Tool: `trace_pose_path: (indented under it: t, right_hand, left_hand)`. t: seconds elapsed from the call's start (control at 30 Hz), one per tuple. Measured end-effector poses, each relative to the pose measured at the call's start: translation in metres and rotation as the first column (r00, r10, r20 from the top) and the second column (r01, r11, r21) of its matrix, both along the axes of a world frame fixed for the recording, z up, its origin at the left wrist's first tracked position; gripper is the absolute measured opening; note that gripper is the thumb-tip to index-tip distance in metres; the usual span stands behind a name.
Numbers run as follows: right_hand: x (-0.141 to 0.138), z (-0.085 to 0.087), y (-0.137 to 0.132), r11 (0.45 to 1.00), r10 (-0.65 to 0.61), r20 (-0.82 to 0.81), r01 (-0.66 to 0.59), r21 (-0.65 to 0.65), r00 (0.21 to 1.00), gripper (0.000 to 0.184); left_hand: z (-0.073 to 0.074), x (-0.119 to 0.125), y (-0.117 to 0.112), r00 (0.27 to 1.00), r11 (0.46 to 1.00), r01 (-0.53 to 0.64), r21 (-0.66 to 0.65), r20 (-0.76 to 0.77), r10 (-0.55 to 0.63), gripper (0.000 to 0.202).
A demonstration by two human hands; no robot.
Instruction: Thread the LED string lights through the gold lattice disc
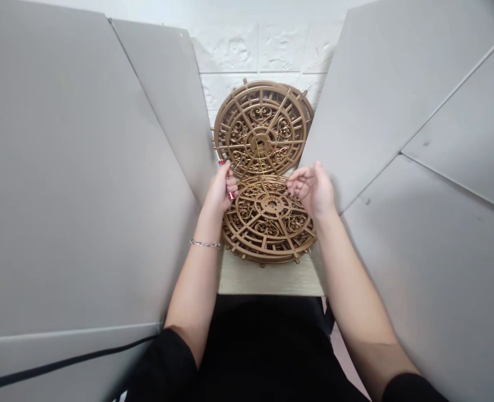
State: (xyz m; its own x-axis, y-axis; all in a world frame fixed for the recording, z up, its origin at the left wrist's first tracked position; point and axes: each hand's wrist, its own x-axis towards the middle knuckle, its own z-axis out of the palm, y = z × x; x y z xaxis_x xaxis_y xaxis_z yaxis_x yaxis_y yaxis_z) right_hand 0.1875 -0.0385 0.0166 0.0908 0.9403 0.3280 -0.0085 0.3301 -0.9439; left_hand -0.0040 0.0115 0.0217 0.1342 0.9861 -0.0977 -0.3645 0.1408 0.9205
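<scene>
My left hand (222, 188) is closed around a small red tube (230, 191) with a pale tip, at the left where two gold discs meet. The upper disc stack (261, 106) leans at the back, with openwork rings, spokes and scroll patterns. Nearer me, a similar lower stack (267, 243) lies flatter. My right hand (311, 188) hovers by the lower stack's right edge, palm turned inward, fingers loosely curled and thumb apart; I see nothing in it. A thin yellow strand (260, 162) runs between the centres of the two discs.
Tall grey panels stand close on the left (83, 167) and right (439, 123). Behind the discs is a white brick-patterned wall (280, 50). The discs rest on a pale wooden surface (267, 279). A black cable (71, 364) crosses at lower left.
</scene>
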Motion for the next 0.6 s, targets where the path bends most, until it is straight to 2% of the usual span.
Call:
trace_pose_path:
  t: [0.03, 0.07, 0.1, 0.13, 0.2, 0.27, 0.33, 0.4, 0.47, 0.6]
  right_hand:
    - [0.003, -0.002, 0.003, 0.993, -0.12, 0.079, 0.12, 0.014, 0.99, 0.048]
    - [0.005, -0.005, 0.006, 0.972, -0.235, 0.191, 0.233, 0.031, 0.953, 0.04]
    - [0.008, -0.007, 0.008, 0.945, -0.32, 0.329, 0.323, 0.047, 0.889, 0.032]
    - [0.01, -0.01, 0.01, 0.921, -0.362, 0.473, 0.385, 0.053, 0.803, 0.027]
    - [0.014, -0.015, 0.011, 0.896, -0.327, 0.721, 0.442, 0.031, 0.611, 0.024]
    - [0.016, -0.017, 0.011, 0.896, -0.208, 0.858, 0.444, -0.026, 0.47, 0.024]
    - [0.016, -0.018, 0.009, 0.904, -0.098, 0.906, 0.417, -0.092, 0.413, 0.023]
    - [0.015, -0.017, 0.008, 0.909, -0.024, 0.913, 0.39, -0.15, 0.407, 0.025]
    - [0.013, -0.016, 0.007, 0.913, 0.009, 0.913, 0.369, -0.173, 0.407, 0.027]
    - [0.009, -0.017, 0.007, 0.926, 0.016, 0.936, 0.347, -0.146, 0.351, 0.034]
  left_hand:
    - [-0.001, -0.001, 0.001, 0.985, 0.997, -0.056, 0.056, -0.162, 0.065, 0.026]
    - [-0.003, -0.003, 0.002, 0.931, 0.987, -0.106, 0.124, -0.337, 0.142, 0.023]
    - [-0.004, -0.004, 0.003, 0.823, 0.973, -0.119, 0.197, -0.529, 0.207, 0.022]
    - [-0.007, -0.006, 0.005, 0.665, 0.959, -0.112, 0.259, -0.698, 0.266, 0.021]
    - [-0.011, -0.008, 0.007, 0.351, 0.952, -0.061, 0.3, -0.886, 0.302, 0.018]
    - [-0.015, -0.01, 0.008, 0.162, 0.967, -0.024, 0.253, -0.954, 0.253, 0.021]
    - [-0.018, -0.01, 0.007, 0.071, 0.977, -0.024, 0.211, -0.975, 0.213, 0.028]
    - [-0.019, -0.009, 0.006, 0.023, 0.978, -0.04, 0.204, -0.979, 0.205, 0.033]
    - [-0.019, -0.009, 0.004, -0.006, 0.98, -0.062, 0.188, -0.982, 0.188, 0.037]
    - [-0.019, -0.01, 0.004, -0.023, 0.989, -0.087, 0.121, -0.993, 0.12, 0.044]
